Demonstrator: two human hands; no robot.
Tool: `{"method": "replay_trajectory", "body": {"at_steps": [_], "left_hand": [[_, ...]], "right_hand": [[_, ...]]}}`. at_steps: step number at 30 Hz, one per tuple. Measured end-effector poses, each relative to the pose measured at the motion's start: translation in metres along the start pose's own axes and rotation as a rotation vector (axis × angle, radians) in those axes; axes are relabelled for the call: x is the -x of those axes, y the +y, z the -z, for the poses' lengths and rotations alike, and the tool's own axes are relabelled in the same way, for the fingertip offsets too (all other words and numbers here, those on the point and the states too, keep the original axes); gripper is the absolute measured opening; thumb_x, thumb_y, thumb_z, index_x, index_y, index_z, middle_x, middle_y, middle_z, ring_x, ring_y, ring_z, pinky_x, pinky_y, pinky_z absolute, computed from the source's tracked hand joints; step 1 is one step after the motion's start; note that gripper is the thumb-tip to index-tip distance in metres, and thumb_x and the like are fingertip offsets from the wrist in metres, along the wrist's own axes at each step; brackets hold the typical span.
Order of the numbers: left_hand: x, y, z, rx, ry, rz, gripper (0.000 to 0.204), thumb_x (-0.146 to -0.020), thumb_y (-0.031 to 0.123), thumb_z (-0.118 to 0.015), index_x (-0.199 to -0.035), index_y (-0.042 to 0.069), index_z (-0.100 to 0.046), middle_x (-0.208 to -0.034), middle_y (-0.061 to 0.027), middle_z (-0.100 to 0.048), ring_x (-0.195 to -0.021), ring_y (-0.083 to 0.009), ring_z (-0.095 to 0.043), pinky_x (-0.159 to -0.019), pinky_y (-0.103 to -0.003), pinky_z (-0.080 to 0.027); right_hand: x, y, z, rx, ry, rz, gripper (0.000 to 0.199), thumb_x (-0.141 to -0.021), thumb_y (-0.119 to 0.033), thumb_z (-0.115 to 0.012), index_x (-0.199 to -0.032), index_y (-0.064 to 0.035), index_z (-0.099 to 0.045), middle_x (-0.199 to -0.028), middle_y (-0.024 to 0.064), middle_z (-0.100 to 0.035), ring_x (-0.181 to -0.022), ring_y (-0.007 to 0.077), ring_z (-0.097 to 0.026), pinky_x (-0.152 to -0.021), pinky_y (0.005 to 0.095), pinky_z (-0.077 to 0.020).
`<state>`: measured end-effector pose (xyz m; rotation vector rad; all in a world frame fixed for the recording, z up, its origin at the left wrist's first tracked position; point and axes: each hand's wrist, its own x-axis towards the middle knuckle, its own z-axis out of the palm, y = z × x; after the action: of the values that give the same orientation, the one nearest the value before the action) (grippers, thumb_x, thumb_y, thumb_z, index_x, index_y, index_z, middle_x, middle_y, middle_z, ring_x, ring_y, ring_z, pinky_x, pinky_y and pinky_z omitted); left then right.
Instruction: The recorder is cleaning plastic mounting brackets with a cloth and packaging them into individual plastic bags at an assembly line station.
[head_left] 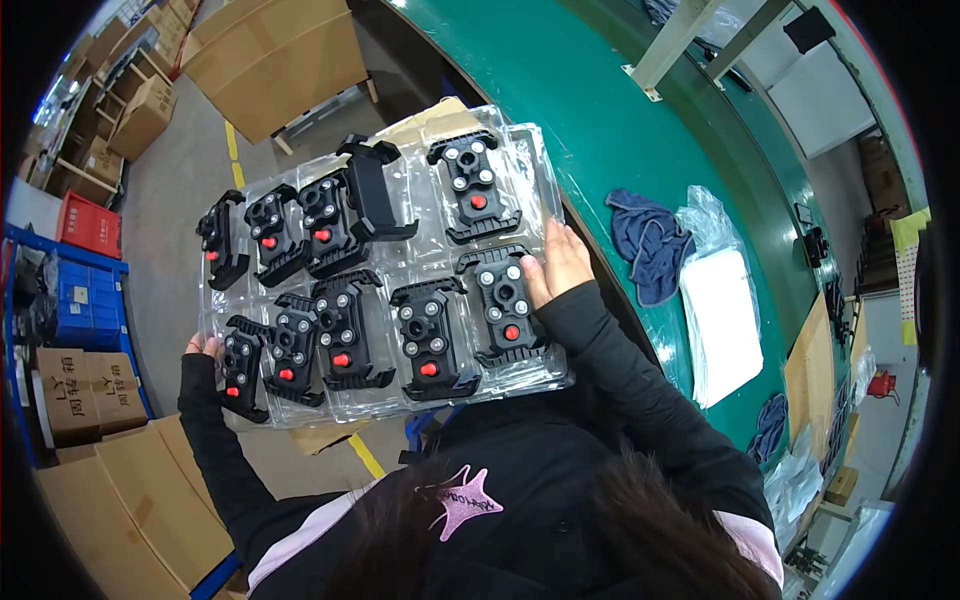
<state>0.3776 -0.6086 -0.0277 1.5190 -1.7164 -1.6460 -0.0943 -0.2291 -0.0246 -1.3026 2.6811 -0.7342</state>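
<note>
A clear plastic tray [408, 272] spans the space in front of me, held by its two ends. My left hand [203, 346] is closed on its left edge, fingers partly hidden. At the opposite end my right hand [560, 262] grips the right edge, thumb on top near a black phone holder [505, 300]. Several such holders lie in two rows, most showing round silver screws and a red button. One phone holder [372, 190] in the far row is turned over, its flat black back up.
To the right runs a green table [600, 130] with a blue cloth [648, 245], white sheets [720, 325] and clear plastic bags. A big cardboard box [275, 60] stands beyond the tray. At left are blue crates [90, 310], a red box [90, 226] and cartons [90, 390].
</note>
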Motion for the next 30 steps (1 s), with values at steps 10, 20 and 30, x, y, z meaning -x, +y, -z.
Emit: {"method": "replay_trajectory", "body": {"at_steps": [10,20,30], "left_hand": [[0.015,-0.040,0.023,0.090,0.056,-0.052,0.037,-0.090,0.011,-0.052,-0.125,0.001,-0.045,-0.110,-0.0094,-0.058,-0.094,-0.0166,-0.058,-0.083,-0.030,-0.047],[-0.013,-0.034,0.029,-0.027,-0.018,-0.036,0.035,-0.092,0.018,-0.051,-0.123,0.001,-0.049,-0.107,-0.0079,-0.061,-0.093,-0.0146,-0.058,-0.082,-0.029,-0.046],[-0.009,-0.063,0.013,0.081,0.081,0.148,0.042,-0.090,0.023,-0.054,-0.124,-0.001,-0.048,-0.107,-0.0111,-0.061,-0.092,-0.0199,-0.059,-0.080,-0.033,-0.047]], "right_hand": [[-0.058,-0.008,-0.042,-0.470,0.044,-0.090,0.068,-0.086,-0.038,-0.053,-0.129,0.0113,-0.034,-0.124,0.0347,-0.043,-0.117,0.0445,-0.040,-0.101,0.0444,-0.0306],[0.002,-0.005,-0.014,-0.163,-0.068,-0.132,0.046,-0.079,-0.015,-0.058,-0.120,0.0026,-0.048,-0.099,0.0219,-0.061,-0.090,0.0315,-0.060,-0.081,0.0360,-0.0460],[0.039,-0.003,-0.004,-0.505,-0.084,-0.202,0.054,-0.085,-0.013,-0.051,-0.133,0.0059,-0.033,-0.123,0.0276,-0.048,-0.119,0.0359,-0.046,-0.101,0.0353,-0.0337]]}}
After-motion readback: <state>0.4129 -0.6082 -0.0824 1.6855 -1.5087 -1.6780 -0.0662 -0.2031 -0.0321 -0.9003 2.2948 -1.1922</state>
